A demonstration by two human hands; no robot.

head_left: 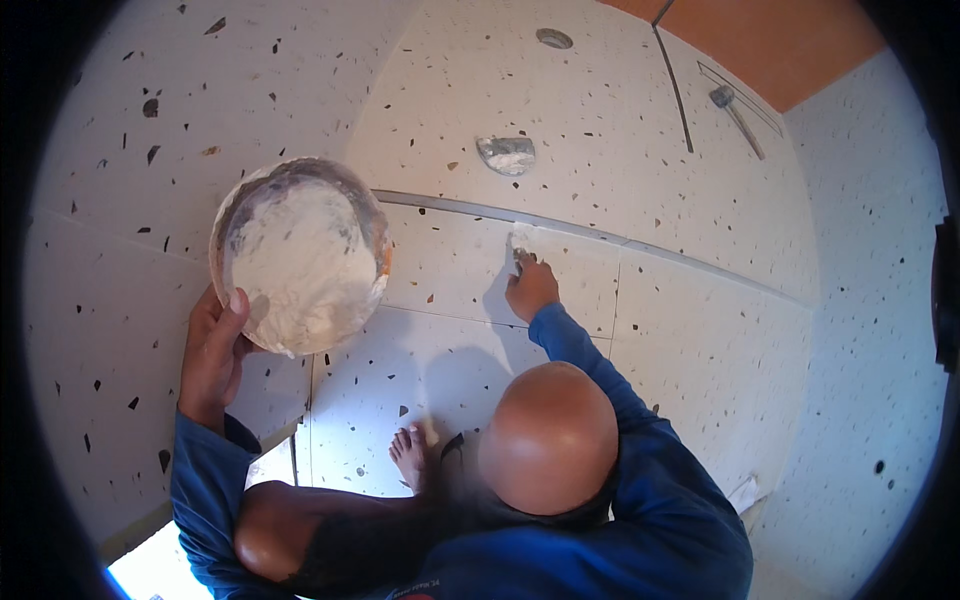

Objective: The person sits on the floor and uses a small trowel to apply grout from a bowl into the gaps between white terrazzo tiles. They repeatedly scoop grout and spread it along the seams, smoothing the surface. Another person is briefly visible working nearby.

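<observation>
White mix [297, 265] filling a round bowl [312, 174], between nine and ten o'clock, held by the left grip [215, 345]: thumb hooked over the rim, fingers tucked behind, a closed hold. Over now to the right grip [532, 290], close to centre: curled low over the speckled tile [450, 260], fingertips almost at the grey strip [470, 207] running from eleven round toward three o'clock. Possibly pinching a small tool (too shadowed to call, cannot tell). And a white smear [522, 236] right there, between fingertips and strip! For a clean job, probably best to follow the strip in short strokes, with light, even pressure and small dabs. Wipe any spill off the tile promptly. Hold the bowl level, near but clear of the blue sleeve [590, 350]. Mind the half-round grey dish [507, 155] at twelve, streaked white; no worry over the mallet [742, 127], well apart at two.
</observation>
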